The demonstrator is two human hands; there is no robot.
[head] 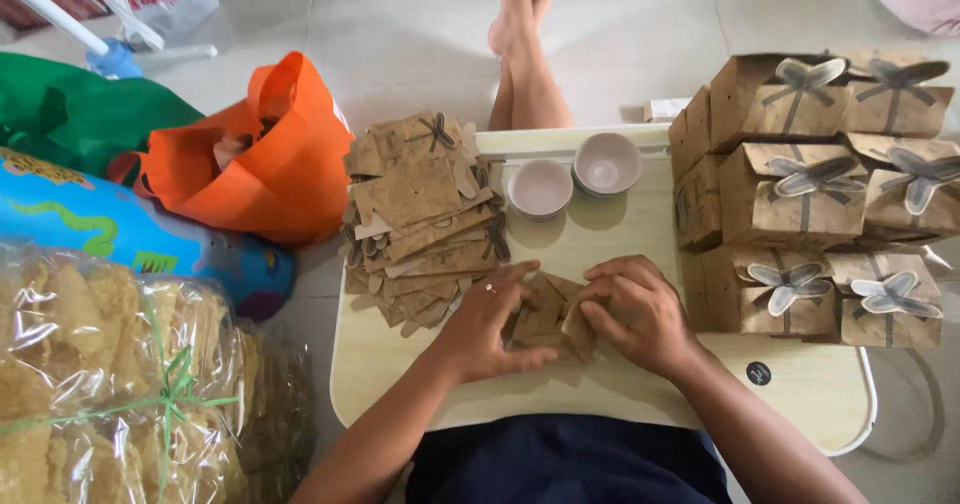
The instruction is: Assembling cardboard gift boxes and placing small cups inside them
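A person seated on the floor folds a flat brown paper box blank [548, 316] on a small pale counter [620, 384], both hands pressing it from either side. The left hand [487, 322] lies over the blank's left edge, its fingers [517, 276] spread and flat on the paper; the right hand [634, 309] grips the right edge, fingers curled and pinching a flap. The blank sits directly between the two sets of fingertips, partly creased, its walls not yet upright. Just beyond the left fingers rests a loose stack of unfolded blanks [425, 219]; beyond the right fingers, finished boxes with butterfly-shaped closures [820, 199] stand piled. Two small pale bowls [575, 176] sit further ahead of both hands. Judging by the half-formed shape, the folding stage is under way; the next move would likely call for raising the sides and locking the flaps.
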